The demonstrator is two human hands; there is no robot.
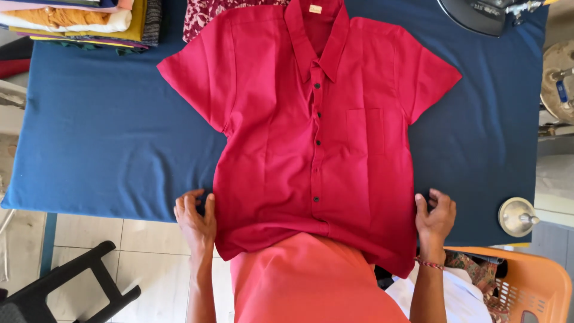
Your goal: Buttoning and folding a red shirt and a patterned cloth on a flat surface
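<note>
1. Lying flat and face up on the blue table [107,137] is a red shirt [311,149], buttoned, with its collar at the far edge and its hem hanging over the near edge against the person's body.
2. Both short sleeves are spread out to the sides, and a chest pocket shows on the right half.
3. The left hand [195,220] sits at the shirt's lower left side seam, near the table's near edge. Its fingers [186,203] are loosely curled and partly open, and the thumb touches the shirt's edge. I cannot tell whether any cloth is pinched.
4. The right hand [435,216] sits at the lower right side seam, fingers bent and half open, with the thumb against the cloth. It shows no firm hold either; a braided band circles the wrist.
5. A stack of folded clothes [84,21] lies at the far left corner of the table.
6. An iron [478,13] rests at the far right corner.
7. A small metal dish [518,216] stands near the right hand, at the table's right edge.
8. An orange basket [526,281] with clothes stands below it, and a black stool [78,287] stands on the tiled floor to the left.
</note>
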